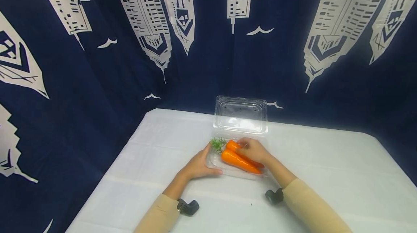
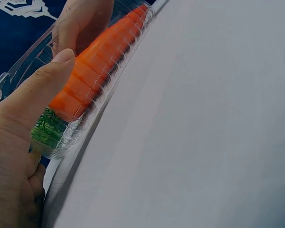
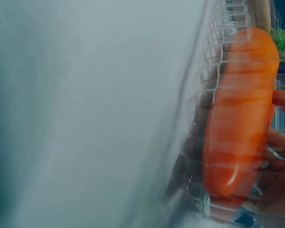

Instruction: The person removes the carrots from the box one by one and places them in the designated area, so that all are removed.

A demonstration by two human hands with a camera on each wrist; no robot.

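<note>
A clear plastic clamshell container stands on the table with two orange carrots inside. One carrot lies slanted along the front; the other carrot is behind it, partly covered by my right hand. That hand reaches into the container and grips the rear carrot near its thick end. My left hand holds the container's front left corner, the thumb against the wall and the other fingers along the left side. Green leafy tops show at the left, by the carrots' thick ends.
The container's hinged lid stands raised at the back. White cloth covers the table. A dark blue curtain with white building prints hangs behind the table's far edge. Dark wrist devices sit below both sleeves.
</note>
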